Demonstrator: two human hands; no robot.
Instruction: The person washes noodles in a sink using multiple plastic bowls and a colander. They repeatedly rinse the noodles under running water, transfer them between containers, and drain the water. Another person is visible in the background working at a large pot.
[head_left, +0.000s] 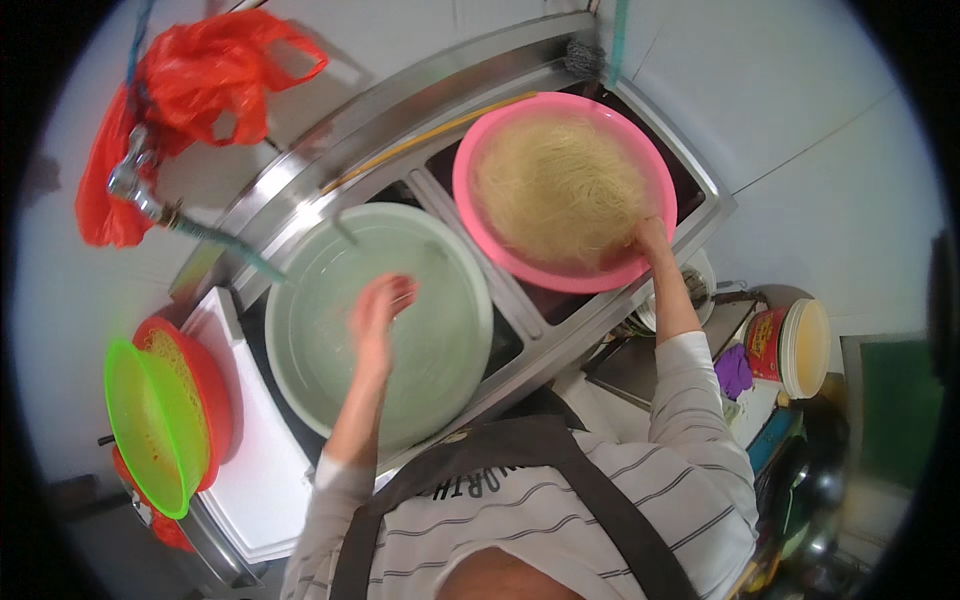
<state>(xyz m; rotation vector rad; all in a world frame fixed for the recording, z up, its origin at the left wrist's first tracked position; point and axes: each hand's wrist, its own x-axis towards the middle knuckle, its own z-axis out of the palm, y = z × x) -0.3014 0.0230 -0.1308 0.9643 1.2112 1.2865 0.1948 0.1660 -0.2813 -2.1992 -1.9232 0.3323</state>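
Observation:
Over the pale green basin (442, 360) of water, my left hand (382, 304) is raised near its middle with curled fingers; a few thin strands seem to hang at the fingertips, but blur hides whether they are gripped. The pink basin (480, 240) to the right holds thin pale noodles (562, 172) in cloudy water. My right hand (645, 240) dips into it at the lower right edge, its fingers under the water and noodles, so its grip is hidden. Both basins sit on a stainless steel double sink (517, 307).
A faucet with a green hose (225, 244) reaches the left basin's edge. Left stand a white foam board (262, 450), a red basket (221, 420) with noodles and a green basket (142, 435). A yellow stick (427, 139) lies behind. A plastic bucket (806, 349) is at right.

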